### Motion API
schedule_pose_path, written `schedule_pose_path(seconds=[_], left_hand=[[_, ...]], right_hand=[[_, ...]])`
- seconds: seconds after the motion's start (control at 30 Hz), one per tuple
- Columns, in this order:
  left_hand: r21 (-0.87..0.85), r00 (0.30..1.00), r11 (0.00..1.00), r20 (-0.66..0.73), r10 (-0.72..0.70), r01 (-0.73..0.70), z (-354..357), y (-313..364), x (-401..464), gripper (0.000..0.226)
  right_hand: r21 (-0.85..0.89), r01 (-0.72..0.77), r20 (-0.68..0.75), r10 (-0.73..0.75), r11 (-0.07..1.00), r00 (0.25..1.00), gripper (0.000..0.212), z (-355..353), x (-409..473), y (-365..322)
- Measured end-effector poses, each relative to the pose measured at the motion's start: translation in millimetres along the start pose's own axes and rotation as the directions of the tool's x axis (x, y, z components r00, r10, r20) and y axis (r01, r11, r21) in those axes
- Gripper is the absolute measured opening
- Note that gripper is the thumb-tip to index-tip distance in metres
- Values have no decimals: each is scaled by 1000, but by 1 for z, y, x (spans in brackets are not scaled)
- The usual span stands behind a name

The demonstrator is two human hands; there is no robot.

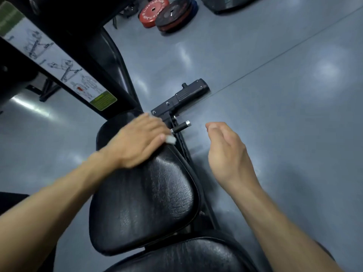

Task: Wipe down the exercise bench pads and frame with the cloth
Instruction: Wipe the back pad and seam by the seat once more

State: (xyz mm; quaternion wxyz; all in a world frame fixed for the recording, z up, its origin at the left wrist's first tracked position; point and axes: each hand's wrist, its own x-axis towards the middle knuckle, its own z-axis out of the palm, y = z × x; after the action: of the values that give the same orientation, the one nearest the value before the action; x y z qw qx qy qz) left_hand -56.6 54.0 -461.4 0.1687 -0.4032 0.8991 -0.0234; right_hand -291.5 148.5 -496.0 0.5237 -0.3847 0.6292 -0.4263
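My left hand [141, 140] presses the cloth [170, 139] flat, fingers straight, at the seat pad's [145, 199] far edge; right hand [225, 154] hangs loose, empty. Cloth could slip off onto the frame [180, 101].

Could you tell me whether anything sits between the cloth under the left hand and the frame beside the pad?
Nothing visible does. The left hand presses the cloth flat at the seat pad's far right edge, and the frame rail with its pull pin lies right beside it. The right hand hangs clear.
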Motion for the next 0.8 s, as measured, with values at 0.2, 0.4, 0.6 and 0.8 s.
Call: schedule_pose_path(seconds=[0.2,0.4,0.6,0.8], left_hand=[[-25,980,987,121,158,-156,3,53,8,53],[-5,963,986,211,165,-168,-10,21,31,53],[-55,946,969,209,247,-240,-6,69,11,51],[-23,908,943,266,325,-331,-17,54,14,49]], right_hand=[[-73,58,12,-57,996,998,44,-2,4,0],[44,29,-14,-29,999,999,38,-18,14,-2],[78,-12,24,10,997,1000,35,-23,16,-4],[146,-50,-19,53,988,998,43,-30,16,-7]])
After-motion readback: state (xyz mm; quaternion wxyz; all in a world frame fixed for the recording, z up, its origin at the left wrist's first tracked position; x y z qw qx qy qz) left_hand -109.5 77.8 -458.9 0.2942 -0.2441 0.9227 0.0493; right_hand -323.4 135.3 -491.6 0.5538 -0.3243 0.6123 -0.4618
